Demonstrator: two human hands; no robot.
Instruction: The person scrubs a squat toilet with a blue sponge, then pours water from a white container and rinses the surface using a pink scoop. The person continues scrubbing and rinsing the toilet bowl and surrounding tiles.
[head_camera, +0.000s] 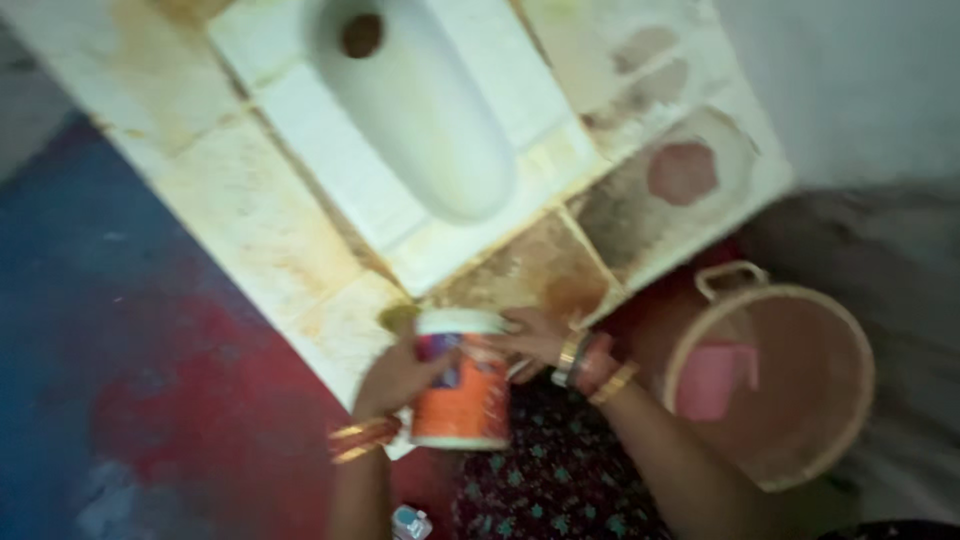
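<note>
Stained white tiles (250, 200) make a raised step across the top of the picture, and a white squat toilet (420, 110) is set into them. Its drain hole (362, 35) is dark and sits near the top end. Brown and yellow marks cover many tiles, and one tile on the right has a pink patch (682, 172). Below the step, the floor (120, 330) is blue and red. A grey wall (860, 80) stands at the top right.

Both hands are low in the middle, just in front of the step. They hold an orange tub (462, 385) with a white lid (460, 322). The tub stands upright in the air, over the edge of the tiles.

The left hand (400, 375) wraps around the left side of the tub, with its fingers closed on it. Gold bangles (362, 438) sit on that wrist. The right hand (535, 338) rests on the top right of the tub, near the lid, and its fingers press on it. More bangles (590, 365) sit on this wrist, gold and red.

A round tan bucket (770, 385) stands on the floor to the right, well apart from the tub. A pink mug (712, 378) lies inside it. Dark cloth with small green dots (560, 480) shows below the hands. A small light blue thing (410, 522) sits at the bottom edge, too blurry to tell what it is.
</note>
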